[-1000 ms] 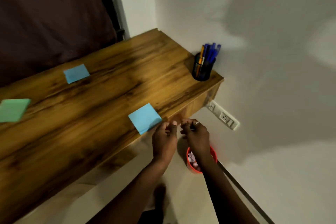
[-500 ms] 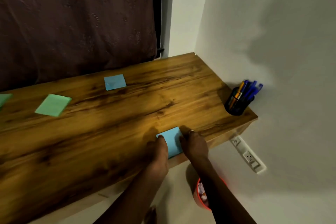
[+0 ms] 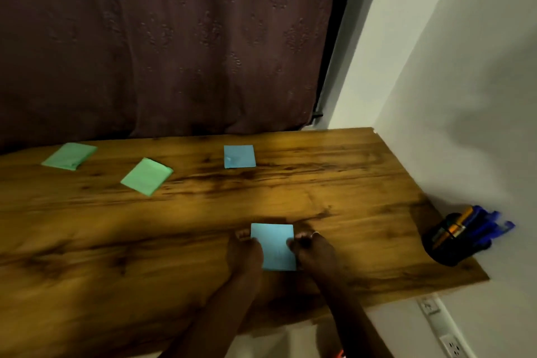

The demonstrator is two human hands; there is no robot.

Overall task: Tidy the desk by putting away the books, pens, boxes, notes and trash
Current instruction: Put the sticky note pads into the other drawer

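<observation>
The left hand [image 3: 245, 251] and right hand [image 3: 315, 250] pinch the near blue note [image 3: 274, 245] by its sides at the desk's [image 3: 348, 183] front edge. Pens [image 3: 479, 225] already stand in their cup [image 3: 444, 251]. The far blue note [image 3: 239, 156], green note [image 3: 146, 176] and far green note [image 3: 69, 156] are left. No writing is legible.

Forearms reach forward; left grip [image 3: 245, 253] and right grip [image 3: 315, 253] pinch opposite edges of the blue note [image 3: 274, 244].

Blue notes [image 3: 273, 245], green notes [image 3: 146, 176], brown wood-grained desk [image 3: 348, 183].
</observation>
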